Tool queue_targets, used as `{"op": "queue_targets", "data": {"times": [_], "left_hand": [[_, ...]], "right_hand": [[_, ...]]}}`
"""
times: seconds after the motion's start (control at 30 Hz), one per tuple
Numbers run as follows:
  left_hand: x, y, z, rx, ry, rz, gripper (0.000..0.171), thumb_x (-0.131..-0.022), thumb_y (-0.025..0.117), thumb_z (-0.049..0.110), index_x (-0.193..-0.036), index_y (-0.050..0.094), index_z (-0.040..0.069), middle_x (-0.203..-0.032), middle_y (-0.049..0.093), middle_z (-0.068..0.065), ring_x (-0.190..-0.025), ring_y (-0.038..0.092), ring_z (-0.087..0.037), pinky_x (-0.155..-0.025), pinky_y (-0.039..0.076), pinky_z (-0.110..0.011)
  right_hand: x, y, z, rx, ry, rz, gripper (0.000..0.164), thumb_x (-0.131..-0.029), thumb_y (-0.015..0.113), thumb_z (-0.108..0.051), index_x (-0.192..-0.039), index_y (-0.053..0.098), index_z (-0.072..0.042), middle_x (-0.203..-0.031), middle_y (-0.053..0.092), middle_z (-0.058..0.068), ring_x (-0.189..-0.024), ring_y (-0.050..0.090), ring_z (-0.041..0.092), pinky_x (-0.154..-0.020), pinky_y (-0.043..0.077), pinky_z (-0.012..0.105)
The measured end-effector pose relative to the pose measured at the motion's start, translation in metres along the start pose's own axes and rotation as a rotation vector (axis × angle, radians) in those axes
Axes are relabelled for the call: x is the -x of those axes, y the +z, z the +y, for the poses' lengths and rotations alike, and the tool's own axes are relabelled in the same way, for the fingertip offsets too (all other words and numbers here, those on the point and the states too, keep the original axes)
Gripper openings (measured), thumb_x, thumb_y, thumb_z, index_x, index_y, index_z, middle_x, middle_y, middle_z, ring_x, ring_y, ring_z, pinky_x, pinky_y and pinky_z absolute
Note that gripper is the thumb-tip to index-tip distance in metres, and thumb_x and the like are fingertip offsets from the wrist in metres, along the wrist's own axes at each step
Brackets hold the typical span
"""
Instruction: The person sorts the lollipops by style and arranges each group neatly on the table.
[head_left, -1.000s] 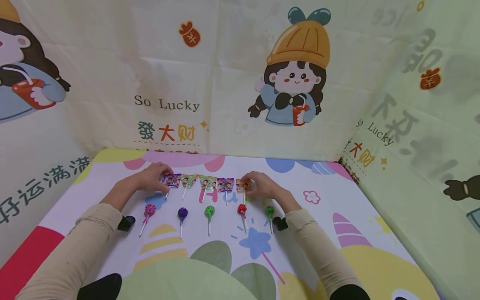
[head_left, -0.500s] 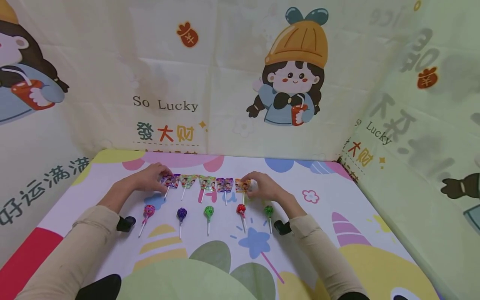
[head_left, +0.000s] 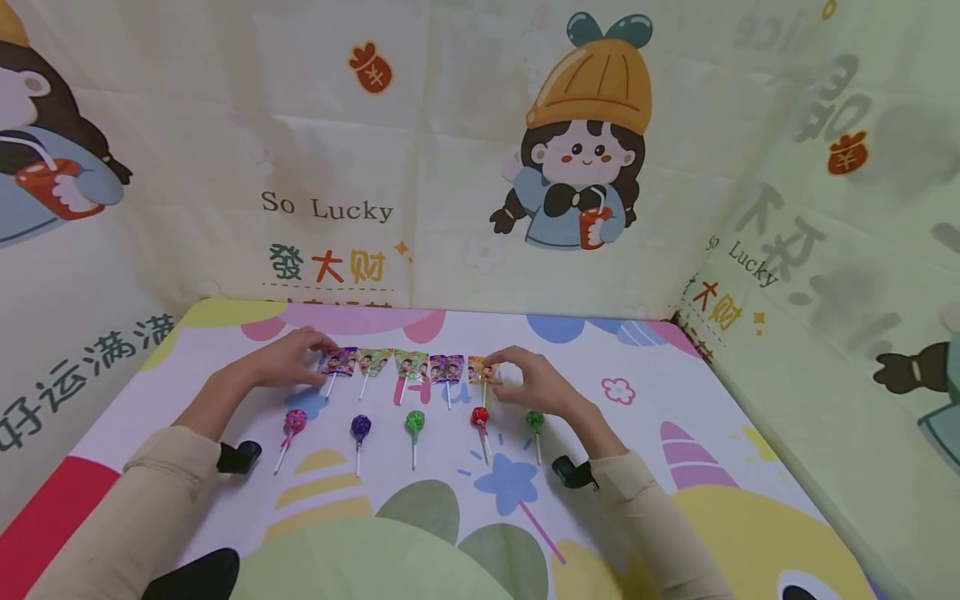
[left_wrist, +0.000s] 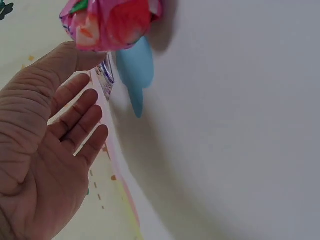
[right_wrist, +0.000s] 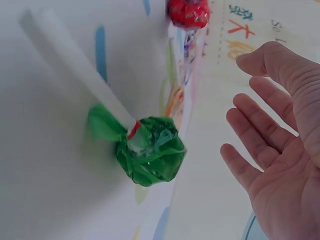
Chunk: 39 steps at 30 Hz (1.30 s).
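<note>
A back row of flat-wrapped lollipops lies across the table. My left hand (head_left: 277, 362) is at its left end, fingertips right by the purple-wrapped lollipop (head_left: 342, 361). At the other end, my right hand (head_left: 536, 385) has its fingertips at the edge of the orange-wrapped lollipop (head_left: 480, 369). Both wrist views show loosely bent fingers with nothing between them. Between the ends lie two green-wrapped lollipops and another purple lollipop (head_left: 447, 367). A round pink lollipop (left_wrist: 110, 22) is close below the left hand; a round green lollipop (right_wrist: 152, 152) is close to the right.
The front row also has a dark purple lollipop (head_left: 362, 427), a green lollipop (head_left: 415, 422) and a red lollipop (head_left: 480, 417), sticks toward me. They lie on a printed tablecloth (head_left: 600, 467). A printed curtain (head_left: 450, 167) stands behind and at both sides.
Both hands have eased slightly outward, away from the end lollipops, and the right forearm has shifted right. The lollipops lie in the same arrangement.
</note>
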<state>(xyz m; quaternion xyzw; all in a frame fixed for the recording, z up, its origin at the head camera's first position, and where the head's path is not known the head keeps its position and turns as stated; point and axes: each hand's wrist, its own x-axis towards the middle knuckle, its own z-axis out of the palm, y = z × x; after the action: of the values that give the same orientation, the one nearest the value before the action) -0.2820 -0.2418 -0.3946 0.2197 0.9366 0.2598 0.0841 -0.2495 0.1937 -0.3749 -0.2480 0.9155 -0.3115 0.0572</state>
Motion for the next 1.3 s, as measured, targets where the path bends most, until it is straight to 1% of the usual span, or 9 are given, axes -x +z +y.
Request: {"op": "queue_targets", "data": {"times": [0.13, 0.27, 0.4, 0.53, 0.73, 0.97, 1.03, 1.17, 1.3], "left_hand": [[0.007, -0.001, 0.002, 0.006, 0.021, 0.028, 0.051, -0.085, 0.082, 0.017, -0.129, 0.063, -0.001, -0.127, 0.059, -0.022, -0.121, 0.052, -0.041, -0.105, 0.043, -0.064], [0.014, 0.0, 0.006, 0.014, 0.023, 0.063, 0.047, -0.087, 0.079, 0.014, -0.128, 0.062, -0.003, -0.125, 0.06, -0.022, -0.12, 0.054, -0.042, -0.103, 0.046, -0.062], [0.021, 0.001, 0.01, 0.033, 0.007, 0.094, 0.045, -0.09, 0.075, 0.014, -0.128, 0.06, -0.005, -0.124, 0.061, -0.022, -0.118, 0.055, -0.041, -0.101, 0.048, -0.06], [0.029, 0.002, 0.013, 0.057, -0.005, 0.118, 0.045, -0.093, 0.073, 0.017, -0.129, 0.059, -0.005, -0.123, 0.062, -0.022, -0.115, 0.056, -0.04, -0.1, 0.05, -0.059], [0.041, 0.002, 0.023, 0.086, -0.019, 0.145, 0.043, -0.095, 0.07, 0.016, -0.131, 0.057, -0.005, -0.124, 0.061, -0.021, -0.112, 0.057, -0.036, -0.098, 0.051, -0.057], [0.053, 0.002, 0.034, 0.094, 0.014, 0.173, 0.041, -0.096, 0.069, 0.015, -0.129, 0.057, -0.006, -0.121, 0.062, -0.021, -0.108, 0.058, -0.033, -0.096, 0.053, -0.056], [0.058, 0.003, 0.036, 0.09, 0.023, 0.18, 0.041, -0.096, 0.07, 0.014, -0.129, 0.057, -0.006, -0.12, 0.062, -0.021, -0.107, 0.058, -0.033, -0.095, 0.053, -0.056], [0.065, 0.003, 0.04, 0.082, 0.031, 0.19, 0.041, -0.095, 0.07, 0.013, -0.13, 0.057, -0.006, -0.121, 0.062, -0.02, -0.107, 0.059, -0.031, -0.094, 0.053, -0.055], [0.071, 0.004, 0.044, 0.074, 0.031, 0.193, 0.041, -0.095, 0.07, 0.013, -0.13, 0.057, -0.006, -0.121, 0.062, -0.02, -0.106, 0.06, -0.03, -0.092, 0.054, -0.051]], "right_hand": [[0.008, 0.0, -0.005, -0.022, -0.02, 0.027, 0.047, -0.093, 0.074, -0.016, -0.138, 0.063, -0.012, -0.141, 0.061, 0.004, -0.136, 0.051, 0.029, -0.112, 0.041, 0.058], [0.014, 0.0, -0.009, -0.053, -0.043, 0.048, 0.048, -0.092, 0.076, -0.014, -0.138, 0.062, -0.009, -0.14, 0.061, 0.006, -0.136, 0.052, 0.031, -0.112, 0.04, 0.06], [0.019, 0.001, -0.011, -0.084, -0.059, 0.058, 0.049, -0.09, 0.077, -0.013, -0.137, 0.062, -0.008, -0.14, 0.062, 0.008, -0.135, 0.053, 0.031, -0.111, 0.039, 0.063], [0.022, 0.003, -0.013, -0.097, -0.065, 0.055, 0.048, -0.09, 0.077, -0.016, -0.136, 0.063, -0.012, -0.138, 0.062, 0.006, -0.135, 0.053, 0.03, -0.111, 0.04, 0.063], [0.026, 0.006, -0.018, -0.114, -0.087, 0.046, 0.048, -0.092, 0.076, -0.02, -0.137, 0.062, -0.01, -0.14, 0.061, 0.005, -0.138, 0.05, 0.031, -0.11, 0.04, 0.063], [0.027, 0.011, -0.024, -0.139, -0.157, 0.047, 0.047, -0.091, 0.077, -0.017, -0.135, 0.063, -0.008, -0.138, 0.063, 0.006, -0.137, 0.051, 0.03, -0.11, 0.04, 0.063], [0.026, 0.013, -0.026, -0.142, -0.175, 0.041, 0.047, -0.091, 0.077, -0.017, -0.135, 0.063, -0.01, -0.138, 0.063, 0.006, -0.136, 0.052, 0.03, -0.11, 0.041, 0.062], [0.024, 0.017, -0.031, -0.131, -0.211, 0.035, 0.046, -0.092, 0.077, -0.019, -0.135, 0.062, -0.011, -0.137, 0.064, 0.005, -0.133, 0.055, 0.028, -0.109, 0.044, 0.058], [0.022, 0.02, -0.038, -0.118, -0.237, 0.034, 0.046, -0.092, 0.076, -0.021, -0.136, 0.063, -0.011, -0.137, 0.064, 0.003, -0.131, 0.057, 0.026, -0.108, 0.045, 0.055]]}}
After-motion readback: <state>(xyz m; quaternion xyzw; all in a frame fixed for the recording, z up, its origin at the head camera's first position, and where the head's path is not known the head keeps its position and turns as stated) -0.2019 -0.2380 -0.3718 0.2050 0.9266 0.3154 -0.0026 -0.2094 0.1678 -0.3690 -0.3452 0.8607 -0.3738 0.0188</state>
